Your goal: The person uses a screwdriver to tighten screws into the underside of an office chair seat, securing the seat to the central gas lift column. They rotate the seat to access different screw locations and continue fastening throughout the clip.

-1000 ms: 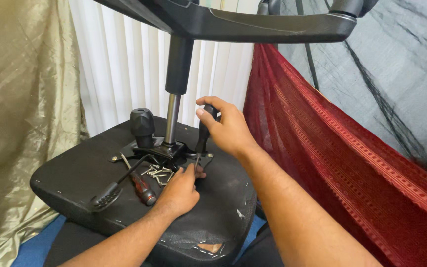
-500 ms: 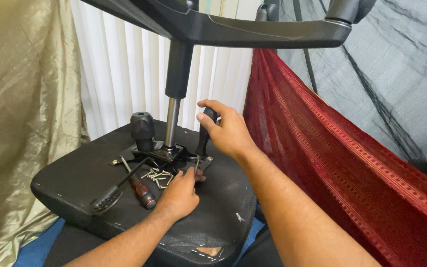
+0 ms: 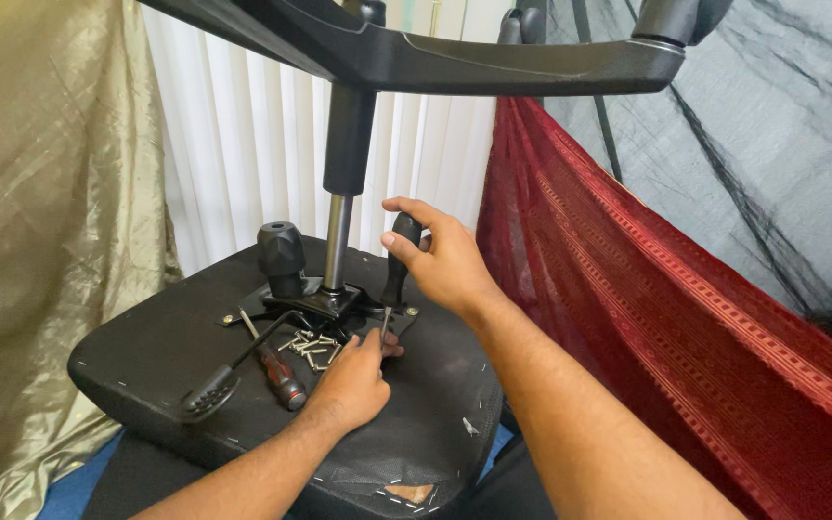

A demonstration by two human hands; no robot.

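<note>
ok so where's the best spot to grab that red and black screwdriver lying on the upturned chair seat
Probably by the red-and-black-handled screwdriver's thick handle end, coming from above on the near side. It lies flat on the black upturned chair seat, handle toward the person, thin shaft pointing at the pile of loose silver screws, beside the black lever. The left hand is nearest.

**Matt black, bright steel, shiny cloth**

My right hand [image 3: 450, 265] grips the matt black plastic screwdriver handle [image 3: 402, 252]; my left hand [image 3: 353, 385] rests on the upturned black seat underside [image 3: 146, 347], a dull, faintly grained covering, torn at the front edge. The polished steel gas-lift column [image 3: 336, 241] gleams. The loose silvery metal screws [image 3: 308, 347] glint. The olive-gold satin drape [image 3: 40, 221] is glossy; the ribbed red woven cloth [image 3: 647, 318] looks coarse.
</note>
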